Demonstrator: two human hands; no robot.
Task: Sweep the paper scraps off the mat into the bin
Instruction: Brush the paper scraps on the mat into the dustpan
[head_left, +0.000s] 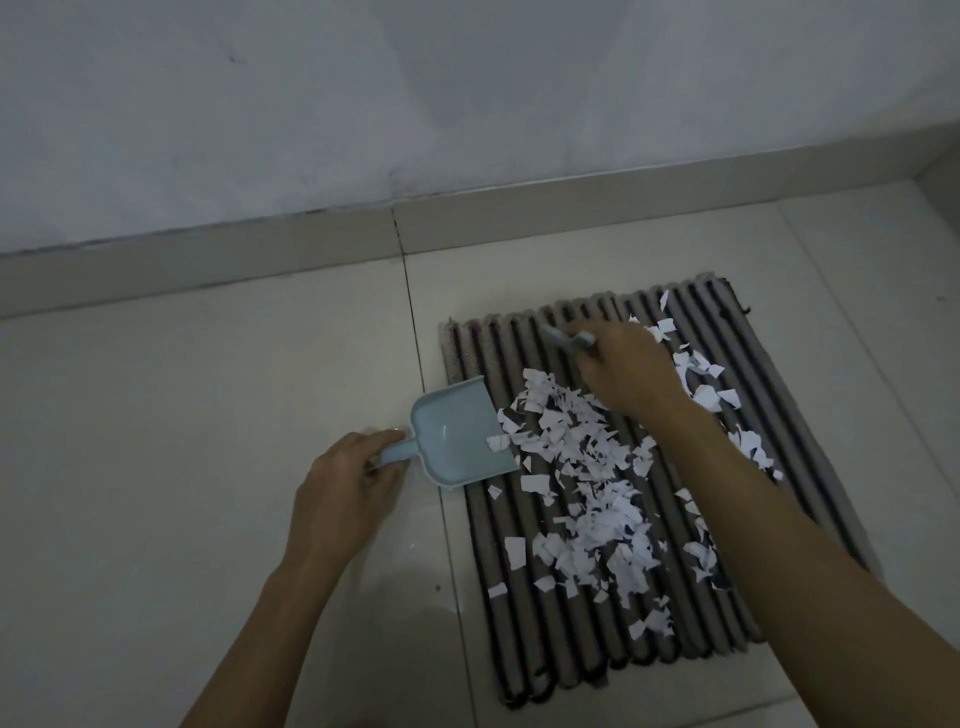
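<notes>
A grey ribbed mat (727, 332) lies on the tiled floor, strewn with several white paper scraps (576, 447). My left hand (345, 488) grips the handle of a small light-blue dustpan (457, 431), whose open mouth rests at the mat's left edge, touching the nearest scraps. One scrap lies just inside the pan's lip. My right hand (623, 369) is over the mat's far part, closed around a small brush (566, 338); only its blurred handle end shows past my fingers. No bin is in view.
Pale floor tiles (208, 415) surround the mat. A skirting board (260, 265) and grey wall run along the far side, with a corner at the far right. More scraps lie to the right of my right forearm.
</notes>
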